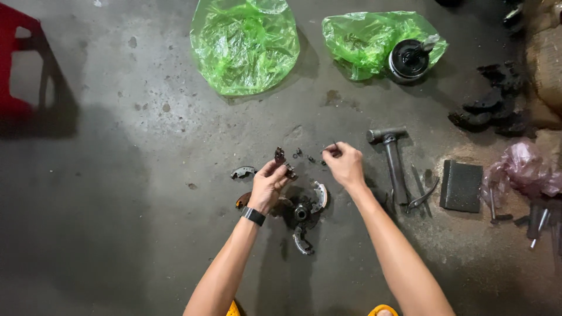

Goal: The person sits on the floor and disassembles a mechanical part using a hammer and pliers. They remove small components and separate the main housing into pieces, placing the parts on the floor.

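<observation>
My left hand, with a black band on its wrist, holds up a small dark metal part between thumb and fingers. To its right my right hand pinches a thin wire-like spring. Both hands hover over the concrete floor just above a greasy round hub assembly with curved shoes around it. Several tiny bits lie between the hands.
A loose curved shoe lies left of my left hand. A hammer and a dark rectangular block lie to the right. Two green plastic bags sit farther off, one by a black round part. A red stool stands far left.
</observation>
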